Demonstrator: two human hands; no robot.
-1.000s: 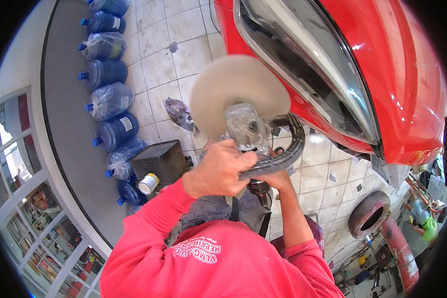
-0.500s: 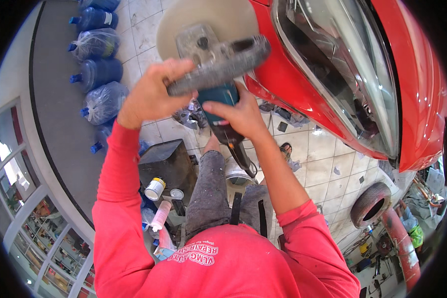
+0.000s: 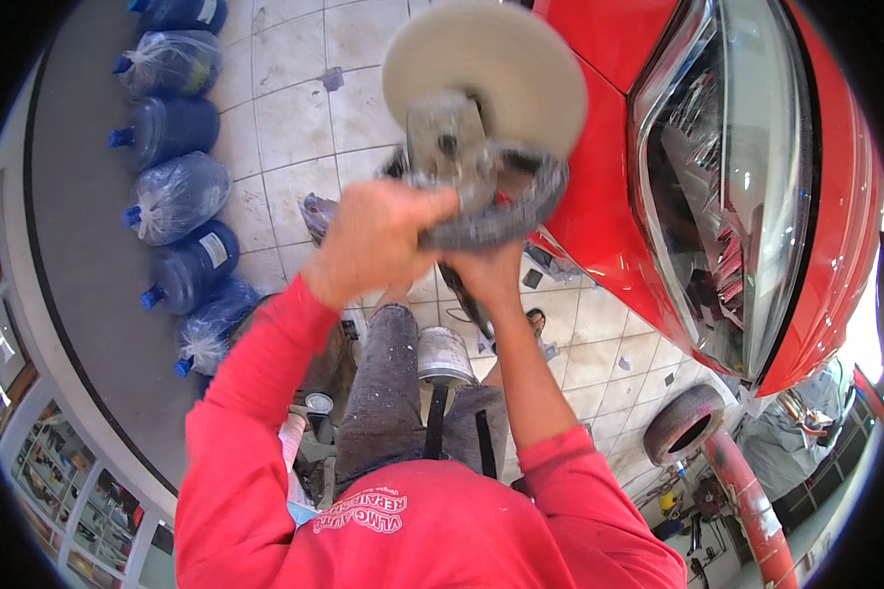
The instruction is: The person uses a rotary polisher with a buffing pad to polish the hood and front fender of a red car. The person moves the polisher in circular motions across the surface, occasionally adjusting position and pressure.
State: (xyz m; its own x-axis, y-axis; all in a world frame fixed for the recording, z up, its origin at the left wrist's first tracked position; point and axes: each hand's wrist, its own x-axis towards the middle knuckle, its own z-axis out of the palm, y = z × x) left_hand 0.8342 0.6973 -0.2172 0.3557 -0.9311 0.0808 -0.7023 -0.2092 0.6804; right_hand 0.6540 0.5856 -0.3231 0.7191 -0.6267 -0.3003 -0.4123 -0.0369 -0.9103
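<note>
My left hand (image 3: 388, 236) is wrapped round the black loop handle (image 3: 501, 231) of a rotary polisher (image 3: 447, 137), somewhat blurred by motion. Behind that handle, my right hand (image 3: 491, 273) grips the tool's body; most of its fingers are hidden. The polisher's wide off-white round pad (image 3: 486, 64) is at the top, overlapping the edge of the red car panel (image 3: 599, 147). Whether pad and paint touch, I cannot tell. A power cord trails from the tool's dark rear end. Right of the panel is the car's large clear headlight (image 3: 727, 187).
Several blue water jugs (image 3: 175, 133), some bagged in plastic, line the left side. Between my legs stands a white bucket (image 3: 445, 355). A tire (image 3: 685, 422) and a red post (image 3: 746, 501) are at lower right. Scraps lie on the tiled floor (image 3: 295, 118).
The polisher has moved right and its pad now overlaps the red panel more. Both hands have moved with it. The view has shifted, with the headlight farther right.
</note>
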